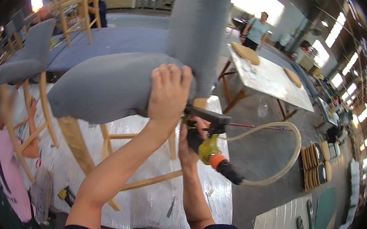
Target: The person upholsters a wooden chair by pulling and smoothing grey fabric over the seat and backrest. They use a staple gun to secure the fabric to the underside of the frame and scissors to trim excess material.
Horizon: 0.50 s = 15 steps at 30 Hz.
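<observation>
A grey upholstered chair (pixel 107 78) with pale wooden legs stands on the work table (pixel 138 216) in front of me. My left hand (pixel 168 91) presses onto the back corner of its seat, beside the backrest, fingers together and curled over the fabric. Under that corner, my right hand (pixel 188 146) is wrapped round a pneumatic staple gun (pixel 208 147), yellow-green and black with an orange ring. Its nose reaches the chair near the joint of seat and back; the exact contact is hidden. A clear air hose (pixel 297 147) loops out to the right from the gun.
At left, a person in a pink shirt (pixel 6 163) handles another grey chair (pixel 25 61). A second tool (pixel 67 195) and a dark blade-like strip (pixel 170 207) lie on the table. Behind stands a white table (pixel 279 82) with tan pads; a person (pixel 257 31) is near it.
</observation>
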Motion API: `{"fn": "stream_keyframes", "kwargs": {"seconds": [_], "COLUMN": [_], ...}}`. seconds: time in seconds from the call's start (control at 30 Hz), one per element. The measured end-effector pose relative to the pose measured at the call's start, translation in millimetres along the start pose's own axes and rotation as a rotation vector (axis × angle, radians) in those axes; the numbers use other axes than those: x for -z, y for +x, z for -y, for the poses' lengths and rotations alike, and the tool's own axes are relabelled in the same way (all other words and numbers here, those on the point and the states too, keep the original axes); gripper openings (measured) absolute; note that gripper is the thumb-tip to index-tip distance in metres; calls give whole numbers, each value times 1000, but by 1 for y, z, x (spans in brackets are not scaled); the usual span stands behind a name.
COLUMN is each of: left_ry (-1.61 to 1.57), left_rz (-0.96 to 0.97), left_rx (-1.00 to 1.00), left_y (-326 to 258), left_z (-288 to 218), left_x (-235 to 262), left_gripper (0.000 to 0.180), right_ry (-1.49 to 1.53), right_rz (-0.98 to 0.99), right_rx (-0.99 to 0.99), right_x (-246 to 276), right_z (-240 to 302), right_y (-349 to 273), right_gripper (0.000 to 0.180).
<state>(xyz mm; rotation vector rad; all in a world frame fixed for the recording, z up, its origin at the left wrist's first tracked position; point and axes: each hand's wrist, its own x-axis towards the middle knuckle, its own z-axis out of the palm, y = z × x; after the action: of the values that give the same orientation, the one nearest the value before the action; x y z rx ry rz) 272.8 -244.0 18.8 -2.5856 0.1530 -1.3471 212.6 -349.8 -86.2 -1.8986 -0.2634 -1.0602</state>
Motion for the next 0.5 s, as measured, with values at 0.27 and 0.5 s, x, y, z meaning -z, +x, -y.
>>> {"fn": "stream_keyframes", "kwargs": {"seconds": [0.27, 0.5], "left_ry": [22, 36], "left_rz": [-33, -55], "left_rx": [2, -14], "left_y": [1, -13], "left_z": [-3, -10], "left_x": [13, 32], "left_gripper": [61, 43], "right_ry": [202, 267], "right_rz": [-44, -162], "right_rx": [-158, -52], "right_x": [1, 4], "right_z": [26, 21], "right_y": [10, -9], "right_gripper": [20, 33]}}
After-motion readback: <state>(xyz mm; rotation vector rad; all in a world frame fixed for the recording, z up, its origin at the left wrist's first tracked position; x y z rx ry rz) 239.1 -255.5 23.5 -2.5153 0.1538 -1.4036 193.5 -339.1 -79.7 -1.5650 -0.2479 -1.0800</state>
